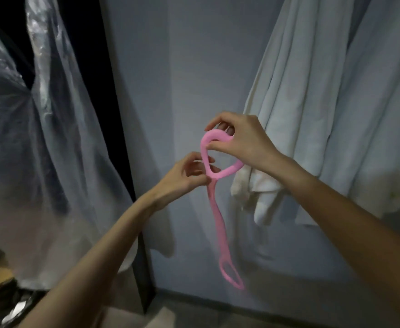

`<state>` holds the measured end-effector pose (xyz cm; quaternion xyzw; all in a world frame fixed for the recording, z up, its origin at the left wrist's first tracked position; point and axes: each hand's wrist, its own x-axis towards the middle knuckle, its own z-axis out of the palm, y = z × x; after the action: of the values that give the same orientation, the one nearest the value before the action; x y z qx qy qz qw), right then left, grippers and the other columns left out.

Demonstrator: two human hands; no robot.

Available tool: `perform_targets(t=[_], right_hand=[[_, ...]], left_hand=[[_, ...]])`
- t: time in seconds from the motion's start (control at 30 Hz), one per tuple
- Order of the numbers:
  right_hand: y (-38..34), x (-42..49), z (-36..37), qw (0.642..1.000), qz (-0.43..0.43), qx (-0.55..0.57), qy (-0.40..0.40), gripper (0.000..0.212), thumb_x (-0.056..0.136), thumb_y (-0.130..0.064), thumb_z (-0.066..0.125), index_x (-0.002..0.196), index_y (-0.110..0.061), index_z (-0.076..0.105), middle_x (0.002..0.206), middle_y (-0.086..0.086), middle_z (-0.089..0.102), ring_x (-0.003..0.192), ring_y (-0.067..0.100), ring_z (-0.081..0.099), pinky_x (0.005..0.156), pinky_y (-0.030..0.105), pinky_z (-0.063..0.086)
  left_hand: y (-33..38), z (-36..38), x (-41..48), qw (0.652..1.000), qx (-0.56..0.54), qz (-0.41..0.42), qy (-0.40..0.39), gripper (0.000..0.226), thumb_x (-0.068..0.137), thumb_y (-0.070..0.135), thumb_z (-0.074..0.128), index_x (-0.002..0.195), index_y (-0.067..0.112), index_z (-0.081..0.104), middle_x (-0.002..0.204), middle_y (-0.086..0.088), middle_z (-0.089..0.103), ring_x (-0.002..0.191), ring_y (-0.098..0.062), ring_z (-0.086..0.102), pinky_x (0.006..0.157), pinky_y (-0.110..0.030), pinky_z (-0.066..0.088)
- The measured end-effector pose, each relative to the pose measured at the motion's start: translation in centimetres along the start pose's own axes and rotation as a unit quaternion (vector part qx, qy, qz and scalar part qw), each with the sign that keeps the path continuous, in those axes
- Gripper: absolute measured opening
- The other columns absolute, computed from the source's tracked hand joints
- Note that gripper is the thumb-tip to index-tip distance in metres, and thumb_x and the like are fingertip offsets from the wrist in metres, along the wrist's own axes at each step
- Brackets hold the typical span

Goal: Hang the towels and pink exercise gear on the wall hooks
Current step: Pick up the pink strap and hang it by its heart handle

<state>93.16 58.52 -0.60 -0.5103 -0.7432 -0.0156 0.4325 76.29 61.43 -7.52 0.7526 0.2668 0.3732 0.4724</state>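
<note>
**Pink exercise band hanging top to bottom from two hands**

Pink exercise band (pixel 219 223) is hanging in mid-air in front of the pale wall (pixel 182 67), with its long axis running nearly straight down and leaning slightly to the right at the bottom. Its wide upper loop is sitting between the hands, while its smaller lower loop is dangling free near the floor (pixel 194 313), blurred. The right hand (pixel 244 140) is pinching the top of the upper loop between thumb and curled fingers. The left hand (pixel 184 176) is pinching the band with curled fingertips at the bottom of that loop, where the narrow strap is starting. Both forearms are reaching in from the lower edge. Just behind the right hand, white towels (pixel 300 102) are hanging in long folds against the wall. To the left, a dark upright post (pixel 121 138) is edging the wall, and clear plastic sheeting (pixel 52 138) is draping beyond it.
</note>
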Motion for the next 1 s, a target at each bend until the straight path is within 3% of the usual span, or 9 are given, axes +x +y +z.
perform_targets(t=[0.1, 0.2, 0.37, 0.53, 0.67, 0.73, 0.8, 0.9, 1.0], right_hand=[[-0.1, 3.2, 0.1, 0.999, 0.030, 0.013, 0.044, 0.030, 0.061, -0.022, 0.083, 0.086, -0.025, 0.066, 0.072, -0.006, 0.069, 0.067, 0.006, 0.062, 0.064, 0.019, 0.048], [-0.3, 6.6, 0.0, 0.993, 0.074, 0.057, 0.071, 0.034, 0.062, -0.021, 0.086, 0.088, -0.019, 0.064, 0.077, 0.000, 0.071, 0.063, 0.007, 0.065, 0.059, 0.019, 0.051], [-0.3, 11.2, 0.1, 0.948, 0.161, 0.251, 0.111, 0.037, 0.073, -0.009, 0.078, 0.105, -0.004, 0.061, 0.089, 0.010, 0.069, 0.059, 0.008, 0.066, 0.058, 0.018, 0.054], [-0.9, 15.6, 1.8, 0.928, 0.212, 0.269, 0.147, 0.033, 0.082, -0.011, 0.071, 0.110, 0.002, 0.060, 0.084, 0.007, 0.069, 0.057, 0.006, 0.065, 0.051, 0.021, 0.056], [-2.7, 20.7, 1.1, 0.922, 0.153, 0.261, 0.243, 0.020, 0.082, -0.019, 0.071, 0.100, -0.014, 0.064, 0.078, 0.000, 0.069, 0.053, 0.001, 0.062, 0.044, 0.018, 0.050], [-3.9, 23.6, 0.1, 0.928, 0.114, 0.243, 0.259, 0.015, 0.083, -0.022, 0.070, 0.098, -0.022, 0.066, 0.074, -0.004, 0.068, 0.053, -0.001, 0.058, 0.044, 0.016, 0.047], [-5.0, 26.4, -1.0, 0.937, 0.075, 0.214, 0.266, 0.014, 0.086, -0.024, 0.066, 0.100, -0.028, 0.067, 0.071, -0.005, 0.065, 0.048, -0.001, 0.052, 0.040, 0.015, 0.039], [-6.2, 30.8, -2.5, 0.948, 0.009, 0.171, 0.269, 0.021, 0.092, -0.023, 0.058, 0.111, -0.025, 0.065, 0.071, -0.002, 0.063, 0.039, -0.002, 0.047, 0.036, 0.014, 0.032], [-7.1, 34.9, -4.1, 0.950, -0.032, 0.153, 0.270, 0.027, 0.095, -0.023, 0.053, 0.120, -0.022, 0.061, 0.074, -0.002, 0.063, 0.039, -0.004, 0.048, 0.036, 0.013, 0.032]], left_hand=[[1.3, -2.6, 3.8, 0.999, -0.021, 0.023, -0.016, 0.031, 0.082, 0.017, 0.068, 0.108, 0.005, 0.057, 0.102, -0.012, 0.071, 0.098, -0.020, 0.067, 0.090, -0.031, 0.053], [2.6, -5.7, 7.3, 0.998, -0.039, 0.042, -0.024, 0.012, 0.094, 0.010, 0.054, 0.101, 0.004, 0.059, 0.089, -0.009, 0.074, 0.082, -0.020, 0.070, 0.078, -0.031, 0.058], [4.7, -11.0, 12.1, 0.997, -0.012, 0.080, 0.002, 0.009, 0.094, 0.011, 0.054, 0.093, 0.009, 0.063, 0.082, 0.000, 0.075, 0.073, -0.018, 0.071, 0.074, -0.033, 0.060], [7.6, -16.0, 16.3, 0.993, 0.010, 0.110, 0.035, 0.010, 0.093, 0.014, 0.056, 0.095, 0.009, 0.065, 0.086, 0.000, 0.074, 0.067, -0.012, 0.067, 0.065, -0.026, 0.059], [10.5, -18.8, 19.0, 0.989, 0.004, 0.134, 0.057, 0.021, 0.090, 0.013, 0.061, 0.102, -0.003, 0.064, 0.102, -0.010, 0.065, 0.076, -0.012, 0.064, 0.057, -0.023, 0.057], [12.5, -20.2, 20.3, 0.987, -0.004, 0.151, 0.061, 0.019, 0.089, 0.014, 0.063, 0.099, -0.002, 0.065, 0.106, -0.012, 0.064, 0.083, -0.014, 0.062, 0.059, -0.023, 0.057], [14.7, -21.7, 21.6, 0.985, -0.006, 0.164, 0.054, 0.018, 0.089, 0.015, 0.063, 0.099, 0.000, 0.066, 0.102, -0.012, 0.064, 0.077, -0.011, 0.063, 0.063, -0.026, 0.059], [17.9, -23.8, 23.2, 0.981, -0.015, 0.184, 0.054, 0.021, 0.090, 0.015, 0.062, 0.102, -0.001, 0.066, 0.092, -0.010, 0.065, 0.069, -0.010, 0.066, 0.067, -0.026, 0.059], [20.9, -25.5, 24.8, 0.976, -0.017, 0.205, 0.072, 0.023, 0.090, 0.016, 0.062, 0.106, -0.001, 0.066, 0.095, -0.012, 0.066, 0.073, -0.016, 0.068, 0.066, -0.026, 0.059]])
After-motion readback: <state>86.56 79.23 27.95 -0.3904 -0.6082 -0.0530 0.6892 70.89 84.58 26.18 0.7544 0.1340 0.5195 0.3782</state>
